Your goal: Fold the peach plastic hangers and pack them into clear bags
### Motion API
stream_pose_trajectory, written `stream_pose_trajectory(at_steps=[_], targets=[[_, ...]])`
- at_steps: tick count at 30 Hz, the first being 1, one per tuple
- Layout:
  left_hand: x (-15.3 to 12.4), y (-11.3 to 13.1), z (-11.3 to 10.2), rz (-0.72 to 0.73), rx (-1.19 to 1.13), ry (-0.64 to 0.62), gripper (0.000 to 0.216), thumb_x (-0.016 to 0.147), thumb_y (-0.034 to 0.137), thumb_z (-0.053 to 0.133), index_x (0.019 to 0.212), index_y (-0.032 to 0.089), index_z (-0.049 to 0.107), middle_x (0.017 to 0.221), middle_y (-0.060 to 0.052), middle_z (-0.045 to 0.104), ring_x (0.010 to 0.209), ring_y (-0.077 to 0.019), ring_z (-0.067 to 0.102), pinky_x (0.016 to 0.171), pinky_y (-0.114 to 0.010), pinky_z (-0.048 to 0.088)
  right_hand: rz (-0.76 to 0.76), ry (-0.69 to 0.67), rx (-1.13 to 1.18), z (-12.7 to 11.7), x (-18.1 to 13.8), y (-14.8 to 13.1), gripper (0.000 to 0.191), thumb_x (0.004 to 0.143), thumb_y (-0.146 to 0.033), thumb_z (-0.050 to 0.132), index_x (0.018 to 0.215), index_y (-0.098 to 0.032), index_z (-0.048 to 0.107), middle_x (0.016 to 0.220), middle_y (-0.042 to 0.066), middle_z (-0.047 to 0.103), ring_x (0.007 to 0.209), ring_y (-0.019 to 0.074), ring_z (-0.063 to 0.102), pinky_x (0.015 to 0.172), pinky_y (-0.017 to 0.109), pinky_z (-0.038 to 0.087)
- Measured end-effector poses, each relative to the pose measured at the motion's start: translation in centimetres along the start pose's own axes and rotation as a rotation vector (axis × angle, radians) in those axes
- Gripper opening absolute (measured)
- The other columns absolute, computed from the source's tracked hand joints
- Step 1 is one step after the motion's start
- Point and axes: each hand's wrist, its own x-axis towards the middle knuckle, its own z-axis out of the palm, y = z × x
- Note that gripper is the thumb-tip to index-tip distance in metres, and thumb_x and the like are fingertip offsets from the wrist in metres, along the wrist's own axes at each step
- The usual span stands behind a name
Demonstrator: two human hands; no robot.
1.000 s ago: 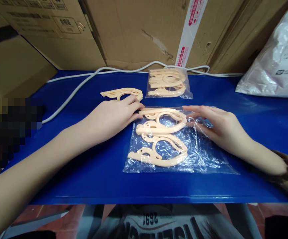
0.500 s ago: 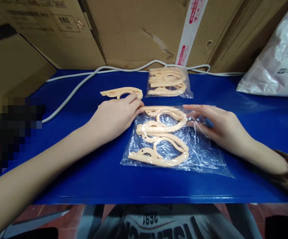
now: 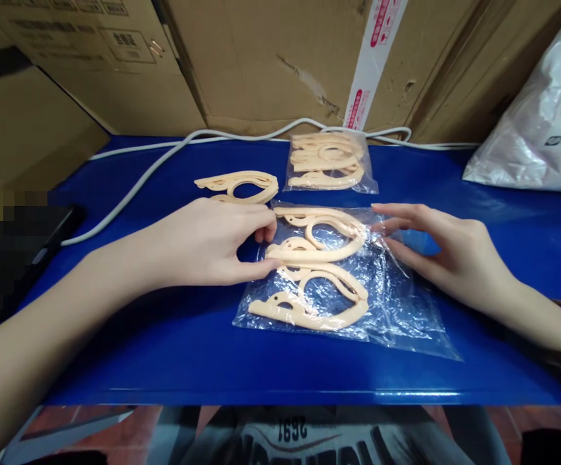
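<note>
A clear plastic bag (image 3: 391,303) lies flat on the blue table with cream folded travel hangers (image 3: 328,316) inside it. At the bag's left edge is my left hand (image 3: 212,242), thumb apart from its curled fingers; the thumb tip touches the bag beside a hanger's end. My right hand (image 3: 442,248) is on the other side, fingers stretched out and their tips on the crinkled plastic. Behind my left hand lie loose folded hangers (image 3: 255,177), partly hidden by it. Farther back sits a second clear bag (image 3: 328,161), packed with similar hangers.
A white cable (image 3: 164,158) runs along the back of the blue table (image 3: 261,368). Cardboard boxes (image 3: 270,58) stand behind it. At the right is a white plastic sack (image 3: 527,135). A dark, partly blurred object (image 3: 42,252) lies at the left.
My left hand has shifted toward me, its thumb now spread along the bag's left edge, uncovering more of the loose hangers. My right hand has moved slightly to the right.
</note>
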Motion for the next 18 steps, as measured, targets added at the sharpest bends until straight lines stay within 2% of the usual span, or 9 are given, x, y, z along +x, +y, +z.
stream_pose_trajectory(at_steps=[3, 11, 18], targets=[[0.0, -0.3, 0.0, 0.014, -0.011, 0.006, 0.034, 0.091, 0.056, 0.056, 0.099, 0.024, 0.065, 0.089, -0.003, 0.068, 0.068, -0.0188, 0.060, 0.059, -0.031, 0.038, -0.027, -0.030, -0.010, -0.1, -0.1, -0.1, 0.042, 0.100, -0.031, 0.057, 0.142, -0.025, 0.057, 0.111, 0.005, 0.078, 0.097, 0.0229, 0.075, 0.083, 0.038, 0.059], [0.2, -0.2, 0.4, 0.032, -0.099, -0.023, 0.035, 0.101, 0.052, 0.045, 0.096, 0.024, 0.065, 0.092, -0.002, 0.070, 0.078, -0.0191, 0.063, 0.066, -0.030, 0.041, -0.048, -0.078, -0.005, -0.2, 0.1, 0.1, 0.042, 0.101, -0.031, 0.055, 0.141, -0.022, 0.055, 0.130, 0.008, 0.072, 0.111, 0.0246, 0.072, 0.090, 0.040, 0.060], [0.5, 0.8, 1.3, -0.017, 0.013, 0.070, 0.035, 0.105, 0.045, 0.038, 0.098, 0.020, 0.062, 0.094, -0.005, 0.069, 0.082, -0.0210, 0.065, 0.065, -0.031, 0.040, 0.001, -0.113, 0.006, -0.4, 0.3, 0.6, 0.044, 0.100, -0.035, 0.055, 0.142, -0.023, 0.054, 0.132, 0.009, 0.071, 0.113, 0.0246, 0.072, 0.094, 0.039, 0.059]])
